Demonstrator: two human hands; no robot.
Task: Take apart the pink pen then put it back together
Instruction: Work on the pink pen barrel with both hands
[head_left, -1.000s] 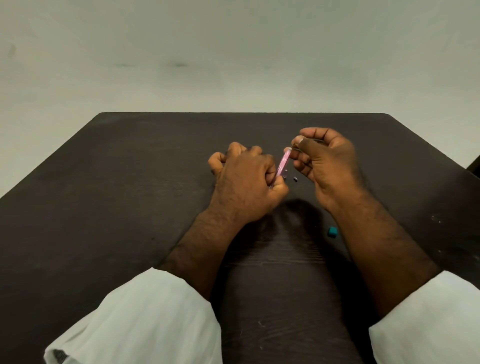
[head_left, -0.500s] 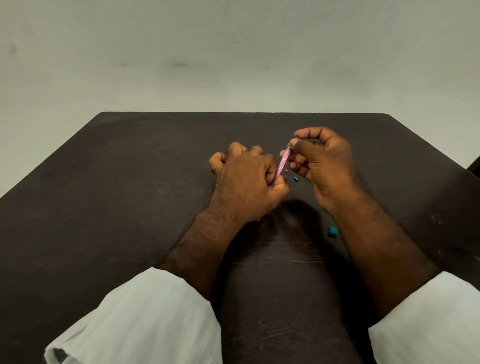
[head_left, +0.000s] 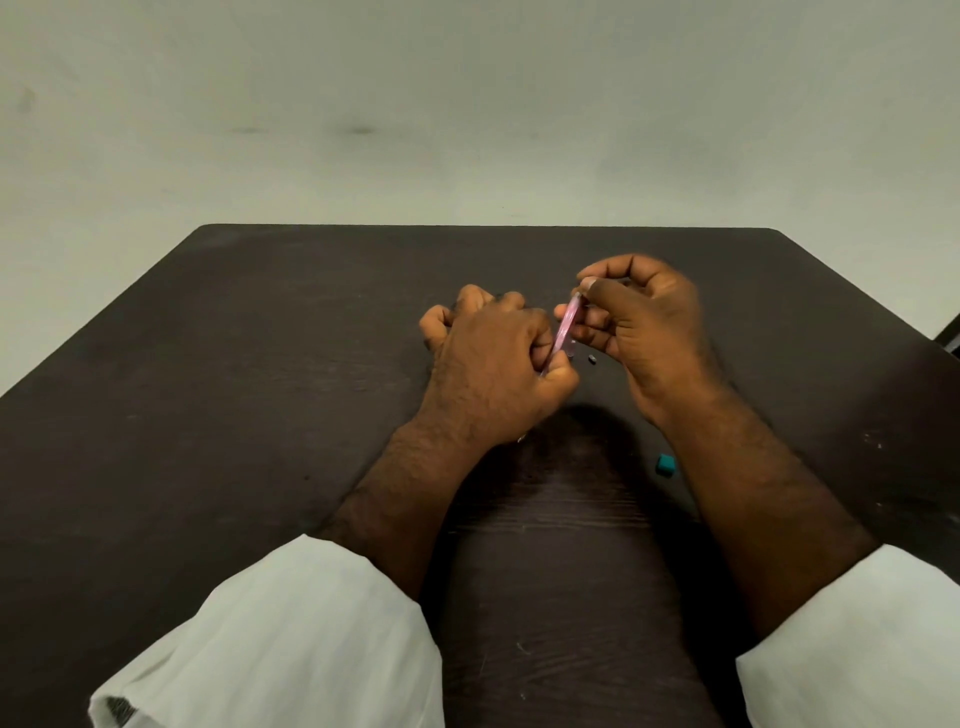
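Observation:
The pink pen (head_left: 565, 328) stands tilted between my two hands, just above the dark table (head_left: 260, 395). My left hand (head_left: 493, 364) is curled into a fist around the pen's lower end. My right hand (head_left: 641, 322) pinches the pen's upper end between thumb and forefinger, the other fingers bent behind it. A tiny dark pen part (head_left: 591, 358) lies on the table just right of the pen's lower half. The pen's tip and what the left fist holds inside are hidden.
A small teal piece (head_left: 665, 464) lies on the table beside my right forearm. The table's far edge runs across the view ahead of my hands, with a plain pale wall (head_left: 467, 104) behind it. White sleeves cover both forearms near the bottom.
My right hand has shifted slightly left and closed in on the pen's top end. The left hand and the pen have stayed nearly still.

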